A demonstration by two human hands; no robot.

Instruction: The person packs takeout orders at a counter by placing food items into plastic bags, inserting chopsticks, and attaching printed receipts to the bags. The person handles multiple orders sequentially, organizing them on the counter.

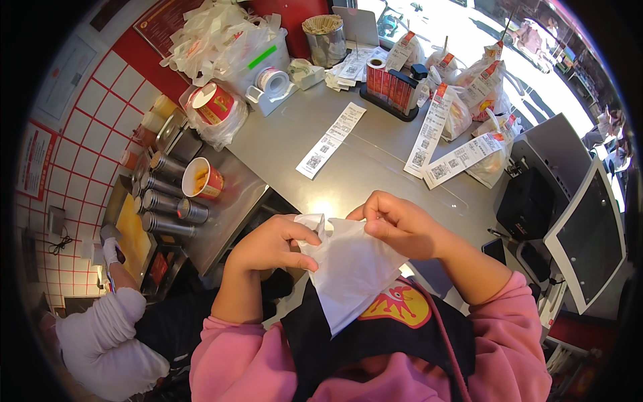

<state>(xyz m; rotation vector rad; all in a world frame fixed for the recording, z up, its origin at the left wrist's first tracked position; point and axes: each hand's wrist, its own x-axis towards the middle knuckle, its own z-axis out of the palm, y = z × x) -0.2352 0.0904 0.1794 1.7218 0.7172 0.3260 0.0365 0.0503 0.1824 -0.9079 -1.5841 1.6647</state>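
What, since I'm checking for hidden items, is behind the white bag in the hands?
Past the lower edges of the white bag, the black apron and its yellow emblem show; whatever lies directly behind the bag is covered.

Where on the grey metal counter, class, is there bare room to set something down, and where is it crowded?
The grey metal counter is bare between the long white paper receipt and the round white roll, and between that receipt and the right hand. Its far right is crowded with knotted white plastic bags.
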